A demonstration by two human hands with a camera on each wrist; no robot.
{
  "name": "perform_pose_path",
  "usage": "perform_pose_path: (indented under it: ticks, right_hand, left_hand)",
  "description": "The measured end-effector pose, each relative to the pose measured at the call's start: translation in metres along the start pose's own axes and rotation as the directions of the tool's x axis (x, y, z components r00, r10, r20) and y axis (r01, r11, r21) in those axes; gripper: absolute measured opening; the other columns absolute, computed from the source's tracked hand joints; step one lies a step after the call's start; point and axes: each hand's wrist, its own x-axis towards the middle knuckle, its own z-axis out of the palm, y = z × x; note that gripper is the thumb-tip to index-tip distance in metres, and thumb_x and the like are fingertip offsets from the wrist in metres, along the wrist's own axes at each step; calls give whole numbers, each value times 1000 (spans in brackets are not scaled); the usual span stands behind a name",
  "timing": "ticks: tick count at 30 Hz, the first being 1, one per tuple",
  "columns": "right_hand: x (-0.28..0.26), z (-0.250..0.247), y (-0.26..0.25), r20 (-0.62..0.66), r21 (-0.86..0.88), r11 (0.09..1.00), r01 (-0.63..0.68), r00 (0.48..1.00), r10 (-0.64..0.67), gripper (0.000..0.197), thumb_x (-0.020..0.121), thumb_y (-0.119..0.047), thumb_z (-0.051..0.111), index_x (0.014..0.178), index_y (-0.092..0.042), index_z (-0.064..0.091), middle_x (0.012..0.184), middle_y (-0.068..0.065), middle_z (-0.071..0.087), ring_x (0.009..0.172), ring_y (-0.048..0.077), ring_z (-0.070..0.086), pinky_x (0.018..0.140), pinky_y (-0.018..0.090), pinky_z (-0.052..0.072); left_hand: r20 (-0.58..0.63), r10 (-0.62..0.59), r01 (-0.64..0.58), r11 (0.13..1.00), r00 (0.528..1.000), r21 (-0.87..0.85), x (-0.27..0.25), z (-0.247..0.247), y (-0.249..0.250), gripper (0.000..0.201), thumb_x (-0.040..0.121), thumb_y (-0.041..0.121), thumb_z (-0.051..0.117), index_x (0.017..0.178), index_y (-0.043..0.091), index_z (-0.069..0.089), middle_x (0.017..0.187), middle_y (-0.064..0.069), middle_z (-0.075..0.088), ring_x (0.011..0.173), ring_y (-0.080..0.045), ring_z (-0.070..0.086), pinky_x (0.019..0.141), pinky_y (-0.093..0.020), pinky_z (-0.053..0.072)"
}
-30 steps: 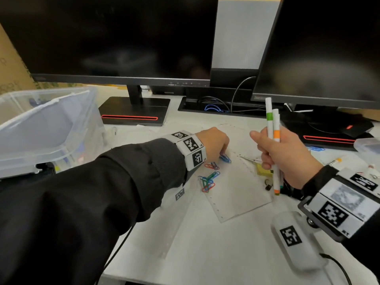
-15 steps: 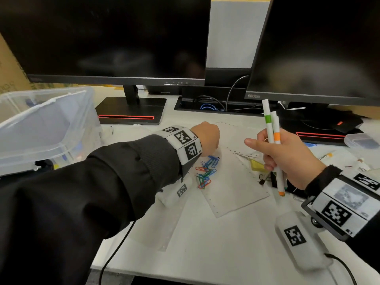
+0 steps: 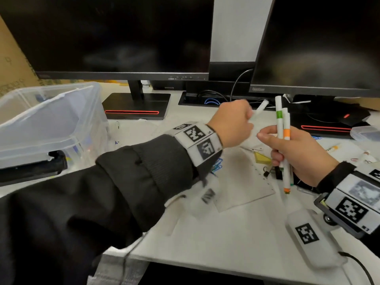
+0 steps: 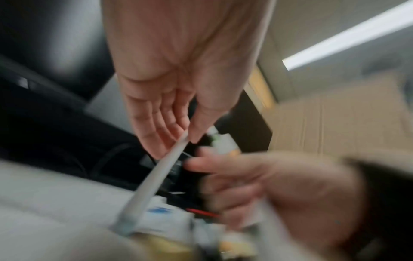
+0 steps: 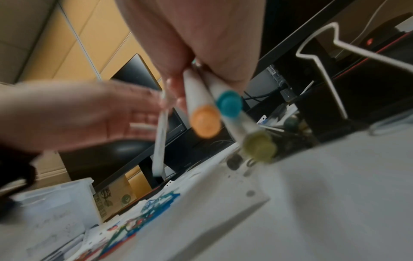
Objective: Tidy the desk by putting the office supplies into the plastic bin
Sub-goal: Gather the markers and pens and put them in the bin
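My left hand (image 3: 249, 120) is raised over the desk and pinches a white marker (image 3: 260, 109) between thumb and fingers; the left wrist view shows the left hand (image 4: 187, 139) on the white marker (image 4: 156, 171). Just to its right, my right hand (image 3: 277, 149) grips a bundle of white markers (image 3: 284, 153) upright, with green and orange bands. From the right wrist, the markers (image 5: 205, 121) show orange, teal and yellow-green end caps. Coloured paper clips (image 3: 218, 165) lie on paper, partly hidden under my left wrist. The clear plastic bin (image 3: 51, 120) stands at the far left.
Two dark monitors stand at the back on black bases (image 3: 135, 105). Black binder clips (image 3: 267, 172) and a yellow note (image 3: 262, 158) lie below my right hand. A white tagged device (image 3: 308, 233) with a cable sits front right, and a small clear box (image 3: 364, 133) at the right edge.
My left hand has lifted off the paper clips and moved up and right, now holding a white marker beside the right hand. The right hand keeps its markers almost where they were.
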Motion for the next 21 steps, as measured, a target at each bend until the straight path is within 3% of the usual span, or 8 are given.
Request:
perform_pose_path:
  ticks: [2, 5, 8, 11, 13, 15, 18, 21]
  right_hand:
    - [-1, 6, 0, 26, 5, 1000, 4, 1000, -4, 9, 88, -10, 59, 80, -11, 55, 49, -2, 42, 33, 5, 36, 36, 19, 37]
    - [0, 9, 6, -1, -3, 1000, -6, 1000, 6, 25, 91, -5, 49, 68, -10, 45, 40, -4, 37, 30, 5, 33, 33, 17, 32]
    - [-2, 5, 7, 10, -71, 997, 26, 1000, -25, 19, 94, -3, 41, 78, -6, 51, 45, 2, 38, 33, 8, 35, 35, 19, 34]
    - [4, 6, 7, -16, -124, 988, 87, 996, -90, 20, 95, -6, 39, 92, -9, 59, 67, 12, 52, 54, 16, 49, 52, 24, 44]
    - [7, 10, 10, -1, -193, 973, 129, 991, -131, 8, 94, -24, 49, 88, -22, 54, 85, 9, 62, 65, 5, 59, 63, 18, 48]
    - [7, 9, 12, 68, -159, 972, 176, 984, -167, 16, 83, -31, 60, 88, -17, 53, 84, 6, 60, 59, 0, 60, 56, 14, 50]
    - [3, 12, 11, 37, -88, 984, 154, 988, -152, 28, 82, -30, 61, 96, -7, 52, 76, -1, 55, 67, 12, 59, 57, 21, 50]
    - [1, 15, 1, -48, -85, 995, 59, 997, -63, 31, 90, -41, 50, 83, -12, 57, 72, -2, 54, 69, 15, 53, 64, 27, 45]
  left_hand:
    - [-19, -89, 82, 971, 996, -225, -6, 7, 17, 6, 86, 9, 59, 86, 15, 56, 84, 0, 57, 88, -21, 60, 80, -29, 52]
    - [-22, -148, 132, 931, 989, -341, -13, 23, 23, 13, 85, 14, 62, 77, 17, 52, 83, -4, 59, 92, -26, 63, 83, -34, 53]
    - [-44, -170, 142, 919, 985, -368, -18, 31, 21, 18, 87, 31, 62, 90, 14, 55, 95, -1, 57, 91, -17, 57, 76, -26, 47]
    - [225, -242, 327, 783, 944, -529, -23, 35, 18, 55, 82, 57, 56, 110, 9, 55, 94, -4, 63, 76, -5, 62, 65, -17, 49]
    - [469, -156, 427, 714, 869, -555, -28, 36, 15, 75, 77, 70, 48, 110, 4, 57, 95, -15, 66, 77, -13, 62, 71, -22, 51]
    - [596, -43, 431, 732, 802, -527, -33, 36, 11, 70, 84, 62, 44, 115, 0, 53, 109, -23, 64, 84, -18, 59, 72, -19, 51]
    - [649, 29, 414, 748, 760, -518, -34, 32, 2, 41, 95, 38, 46, 113, 1, 50, 110, -15, 60, 89, -17, 59, 72, -15, 52]
    - [697, 81, 408, 760, 713, -506, -33, 27, -3, 14, 91, 23, 57, 100, 12, 55, 102, -11, 62, 94, -19, 57, 89, -31, 48]
